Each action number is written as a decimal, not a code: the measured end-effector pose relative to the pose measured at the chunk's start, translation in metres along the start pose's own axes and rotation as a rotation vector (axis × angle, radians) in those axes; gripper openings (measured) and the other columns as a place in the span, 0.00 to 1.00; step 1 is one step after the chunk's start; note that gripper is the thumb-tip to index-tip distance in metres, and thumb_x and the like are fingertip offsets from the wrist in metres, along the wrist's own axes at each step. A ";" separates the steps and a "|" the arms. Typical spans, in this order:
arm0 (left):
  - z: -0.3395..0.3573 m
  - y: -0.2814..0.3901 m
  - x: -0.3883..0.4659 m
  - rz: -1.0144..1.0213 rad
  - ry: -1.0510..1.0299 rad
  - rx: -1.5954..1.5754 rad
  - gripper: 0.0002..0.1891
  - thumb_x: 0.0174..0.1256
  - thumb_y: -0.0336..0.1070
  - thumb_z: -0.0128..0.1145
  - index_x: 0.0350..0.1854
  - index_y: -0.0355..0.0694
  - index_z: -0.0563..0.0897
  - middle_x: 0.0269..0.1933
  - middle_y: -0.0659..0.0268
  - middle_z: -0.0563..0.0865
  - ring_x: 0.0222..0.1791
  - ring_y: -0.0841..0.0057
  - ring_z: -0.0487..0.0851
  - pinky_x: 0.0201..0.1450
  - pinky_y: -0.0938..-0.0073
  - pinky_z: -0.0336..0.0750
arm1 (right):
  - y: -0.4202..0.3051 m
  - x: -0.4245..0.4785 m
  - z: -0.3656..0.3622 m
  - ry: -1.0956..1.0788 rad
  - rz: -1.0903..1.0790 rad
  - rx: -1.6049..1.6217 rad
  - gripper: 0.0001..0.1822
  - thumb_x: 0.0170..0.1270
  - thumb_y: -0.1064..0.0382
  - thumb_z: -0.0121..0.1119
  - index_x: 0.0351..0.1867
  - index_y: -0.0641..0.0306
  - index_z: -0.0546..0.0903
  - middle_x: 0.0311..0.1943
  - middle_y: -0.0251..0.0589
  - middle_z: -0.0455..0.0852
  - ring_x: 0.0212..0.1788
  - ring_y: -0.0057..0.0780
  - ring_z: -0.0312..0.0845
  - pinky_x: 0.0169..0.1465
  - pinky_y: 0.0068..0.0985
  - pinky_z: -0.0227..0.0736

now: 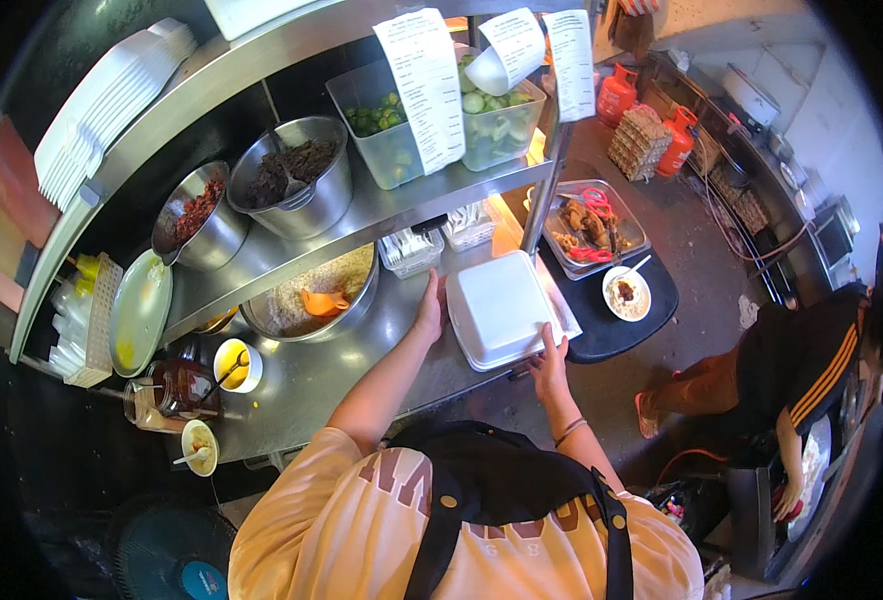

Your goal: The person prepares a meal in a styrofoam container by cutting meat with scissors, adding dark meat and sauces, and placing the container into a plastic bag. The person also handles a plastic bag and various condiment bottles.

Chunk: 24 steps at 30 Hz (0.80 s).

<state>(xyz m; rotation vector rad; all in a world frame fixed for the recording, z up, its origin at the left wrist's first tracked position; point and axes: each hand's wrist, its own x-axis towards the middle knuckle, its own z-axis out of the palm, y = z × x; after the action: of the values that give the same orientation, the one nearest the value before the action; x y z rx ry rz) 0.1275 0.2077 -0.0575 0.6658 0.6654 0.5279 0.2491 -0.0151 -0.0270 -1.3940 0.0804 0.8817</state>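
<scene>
A closed white foam clamshell box point(503, 309) is in front of me at the counter's front edge, beside a post. My right hand point(550, 366) grips its near right corner, with a finger lying up along the lid's side. Along the box's left side is my left hand point(432, 307), its fingers pointing away from me; whether they press on the box cannot be made out. Just beyond that hand stands a clear plastic basket point(411, 253) of wrapped cutlery. To its left, a large steel bowl point(276, 315) of rice holds an orange scoop point(324, 302).
Printed slips point(428, 97) hang from the upper rail over tubs of cut vegetables point(393, 161). Steel pots point(299, 206) sit on the shelf. On a black board point(648, 330) are a meat tray point(633, 225) and a small bowl point(626, 292). Another person point(794, 360) works at right.
</scene>
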 end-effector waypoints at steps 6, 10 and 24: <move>-0.004 -0.036 -0.059 0.028 0.163 -0.072 0.37 0.63 0.71 0.39 0.61 0.44 0.71 0.58 0.64 0.75 0.58 0.69 0.72 0.58 0.64 0.66 | -0.024 0.060 0.003 -0.097 -0.184 0.050 0.43 0.61 0.42 0.56 0.71 0.56 0.50 0.59 0.42 0.71 0.57 0.34 0.71 0.55 0.31 0.68; -0.013 -0.072 -0.101 -0.012 0.110 -0.153 0.40 0.64 0.69 0.42 0.69 0.43 0.59 0.64 0.63 0.69 0.63 0.66 0.68 0.63 0.60 0.63 | -0.057 0.117 0.008 -0.573 -0.062 -0.089 0.32 0.67 0.44 0.48 0.62 0.69 0.69 0.58 0.41 0.75 0.58 0.30 0.70 0.63 0.25 0.62; -0.157 -0.165 -0.376 0.245 0.925 0.617 0.22 0.59 0.52 0.59 0.49 0.41 0.81 0.41 0.58 0.86 0.41 0.72 0.83 0.46 0.72 0.76 | -0.042 -0.085 0.137 -0.202 -1.570 -0.714 0.29 0.67 0.61 0.53 0.65 0.72 0.60 0.65 0.55 0.61 0.68 0.45 0.55 0.70 0.38 0.50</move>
<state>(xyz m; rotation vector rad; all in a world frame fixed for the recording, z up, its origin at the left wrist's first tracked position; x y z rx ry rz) -0.1978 -0.0803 -0.1231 1.0923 1.6704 0.8787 0.1542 0.0660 0.0839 -1.4483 -1.4122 -0.3553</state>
